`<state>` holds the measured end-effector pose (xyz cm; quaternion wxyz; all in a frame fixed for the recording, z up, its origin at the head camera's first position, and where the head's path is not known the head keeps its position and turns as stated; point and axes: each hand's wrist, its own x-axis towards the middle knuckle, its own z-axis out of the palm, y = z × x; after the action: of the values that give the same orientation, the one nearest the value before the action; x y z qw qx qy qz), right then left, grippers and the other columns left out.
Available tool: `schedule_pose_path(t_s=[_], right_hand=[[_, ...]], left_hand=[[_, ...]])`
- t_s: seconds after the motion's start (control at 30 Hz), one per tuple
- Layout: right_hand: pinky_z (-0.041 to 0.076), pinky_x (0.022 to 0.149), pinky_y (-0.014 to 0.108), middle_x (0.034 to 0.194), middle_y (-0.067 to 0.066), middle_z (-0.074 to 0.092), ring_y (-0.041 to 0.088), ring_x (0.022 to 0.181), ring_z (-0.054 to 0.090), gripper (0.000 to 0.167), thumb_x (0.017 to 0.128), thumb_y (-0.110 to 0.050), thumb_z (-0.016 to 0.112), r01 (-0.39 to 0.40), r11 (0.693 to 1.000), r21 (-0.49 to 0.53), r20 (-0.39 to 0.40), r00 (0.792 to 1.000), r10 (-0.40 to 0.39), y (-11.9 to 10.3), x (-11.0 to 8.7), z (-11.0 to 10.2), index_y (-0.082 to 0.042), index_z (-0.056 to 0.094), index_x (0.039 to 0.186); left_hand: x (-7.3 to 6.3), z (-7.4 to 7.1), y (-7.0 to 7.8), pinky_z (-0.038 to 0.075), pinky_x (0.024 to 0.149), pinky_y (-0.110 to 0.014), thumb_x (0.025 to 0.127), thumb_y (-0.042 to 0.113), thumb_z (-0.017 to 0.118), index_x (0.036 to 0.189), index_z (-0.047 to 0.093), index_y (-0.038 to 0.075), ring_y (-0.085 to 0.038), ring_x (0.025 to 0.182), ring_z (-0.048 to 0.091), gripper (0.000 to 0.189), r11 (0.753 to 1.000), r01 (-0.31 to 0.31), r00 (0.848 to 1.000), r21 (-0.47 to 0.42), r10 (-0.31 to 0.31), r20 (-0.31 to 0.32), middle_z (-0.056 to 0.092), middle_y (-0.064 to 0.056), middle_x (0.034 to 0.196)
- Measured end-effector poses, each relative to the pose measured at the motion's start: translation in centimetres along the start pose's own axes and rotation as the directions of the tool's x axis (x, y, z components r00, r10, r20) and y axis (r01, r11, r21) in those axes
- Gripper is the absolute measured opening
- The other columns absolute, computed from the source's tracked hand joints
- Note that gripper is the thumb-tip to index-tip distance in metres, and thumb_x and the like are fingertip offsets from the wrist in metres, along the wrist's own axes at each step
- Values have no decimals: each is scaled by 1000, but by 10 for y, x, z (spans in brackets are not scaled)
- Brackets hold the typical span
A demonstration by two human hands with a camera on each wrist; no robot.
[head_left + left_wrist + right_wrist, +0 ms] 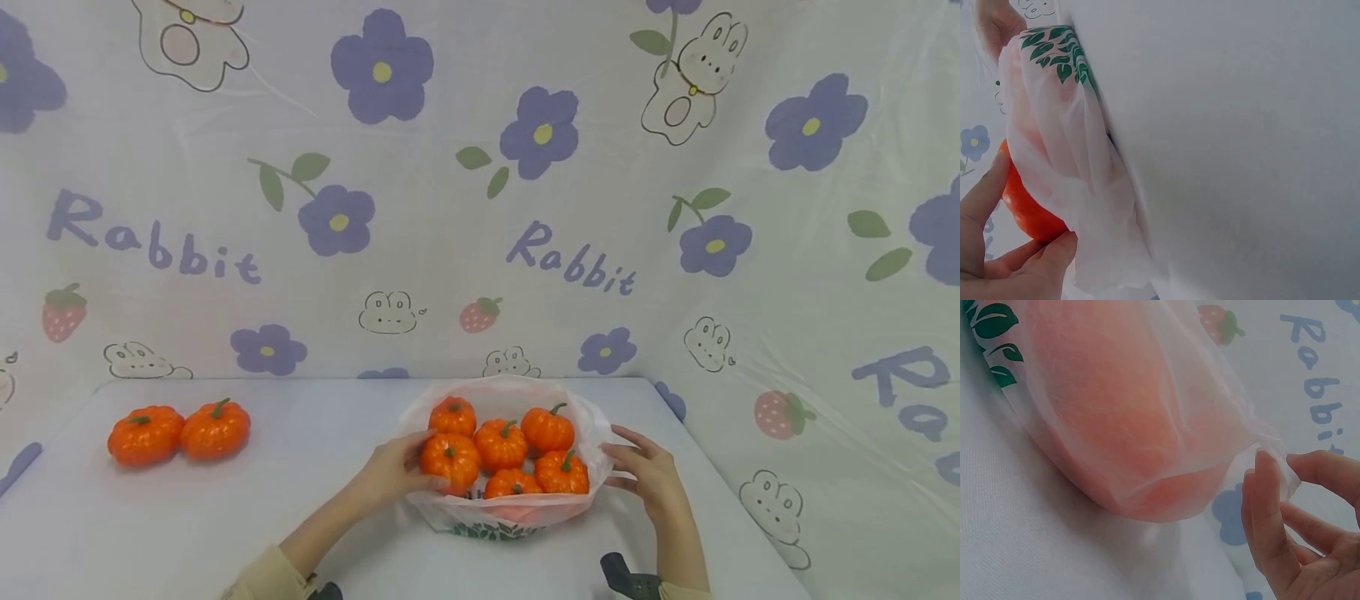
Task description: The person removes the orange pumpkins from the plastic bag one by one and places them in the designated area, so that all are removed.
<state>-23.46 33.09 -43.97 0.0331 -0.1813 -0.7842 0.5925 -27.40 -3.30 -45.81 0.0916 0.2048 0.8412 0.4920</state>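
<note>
A thin white plastic bag (558, 510) with a green leaf print lies with its mouth wide, several small orange pumpkins inside. At its left side my left hand (386, 477) grips one pumpkin (452, 463), thumb in front and fingers behind. The left wrist view shows that pumpkin (1032, 212) between thumb and fingers, partly hidden by the bag (1069, 150). On the other side, my right hand (654, 477) is at the bag's right rim. Close up, the right hand (1300, 540) pinches the edge of the translucent bag (1116, 412) between thumb and fingers.
Two more orange pumpkins, one (146, 436) touching the other (216, 430), sit at the left of the white table (300, 442). Behind the table hangs a cloth (435, 242) printed with rabbits and purple flowers. It also runs along the right side.
</note>
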Motion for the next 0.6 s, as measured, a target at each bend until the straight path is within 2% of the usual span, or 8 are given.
schedule_pose_path(t_s=[0.13,0.37,0.6], right_hand=[[62,78,28,137,26,53,10,84,63,60,93,-28,65,-2,1000,-3,-2,1000,2,1,1,0,-9,43,146],[62,77,28,136,25,53,12,84,62,60,93,-28,66,-9,1000,-5,-5,1000,9,1,2,0,-9,44,145],[61,78,27,136,24,53,11,85,63,60,93,-28,65,-2,1000,-1,2,1000,2,0,1,-1,-9,43,145]], left_hand=[[-1,-6,2,46,108,-46,78,20,82,144,45,4,-34,134,50,78,999,30,999,-33,-31,-27,47,-17,149],[-3,-21,1,45,107,-43,78,15,81,144,46,4,-34,136,48,75,998,-8,995,-55,2,-96,47,-17,149],[-5,-40,-2,44,108,-42,80,24,80,147,42,6,-33,140,44,79,999,6,992,-37,-10,-123,44,-16,152]])
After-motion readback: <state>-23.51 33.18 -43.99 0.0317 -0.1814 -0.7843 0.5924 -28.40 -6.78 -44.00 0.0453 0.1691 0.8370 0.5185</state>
